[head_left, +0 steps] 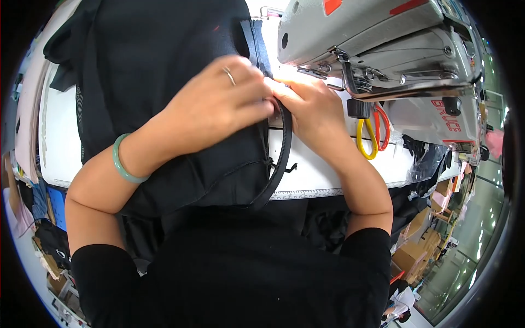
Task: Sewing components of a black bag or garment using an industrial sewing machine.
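Observation:
A large piece of black fabric [158, 60] spreads over the white sewing table, a dark zipper [285, 147] running along its right edge. The zipper's tape end [254, 41] sticks up beyond my hands. My left hand [224, 101], slightly blurred, is closed with curled fingers at the zipper edge; its fingertips are partly hidden. My right hand [317, 106] pinches the zipper between thumb and fingers, right against the left fingertips. Both hands are just left of the sewing machine [361, 38], near its lit needle area.
Scissors with yellow and red handles [369, 131] lie beneath the machine arm. A measuring strip [306, 193] follows the table's front edge. Clear plastic and black material [426, 164] sit at the right. Cardboard boxes [410, 254] and another person [402, 303] are farther off at right.

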Demonstrator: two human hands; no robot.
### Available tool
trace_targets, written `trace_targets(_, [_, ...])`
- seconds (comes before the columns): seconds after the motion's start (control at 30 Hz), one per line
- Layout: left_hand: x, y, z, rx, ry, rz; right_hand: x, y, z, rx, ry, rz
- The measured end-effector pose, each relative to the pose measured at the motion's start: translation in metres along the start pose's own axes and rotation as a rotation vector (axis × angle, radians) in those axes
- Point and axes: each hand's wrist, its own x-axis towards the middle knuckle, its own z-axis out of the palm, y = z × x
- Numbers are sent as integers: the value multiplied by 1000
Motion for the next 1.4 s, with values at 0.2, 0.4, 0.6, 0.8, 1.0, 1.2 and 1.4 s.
trace_targets(0.2, [-9,4,-4,0,-134,-37,1,2,3,76,60,1])
trace_targets(0.4, [-14,-1,-1,-19,-115,-69,-1,5,-1,19,172,-68])
trace_targets(0.6, [-11,-1,-1,-11,-77,-62,-6,-4,-2,-24,189,-78])
trace_targets(0.8, [-8,-1,-4,5,-83,-39,-3,0,4,-13,134,-96])
trace_targets(1.0, [-7,-1,-5,0,-105,-39,-4,-1,6,11,145,-92])
trace_targets(1.2, [-3,-5,-7,-75,-166,-73,-6,-9,-2,29,169,-105])
trace_targets(1.4, [-4,-7,-7,-139,-245,-119,-6,-8,-3,73,183,-118])
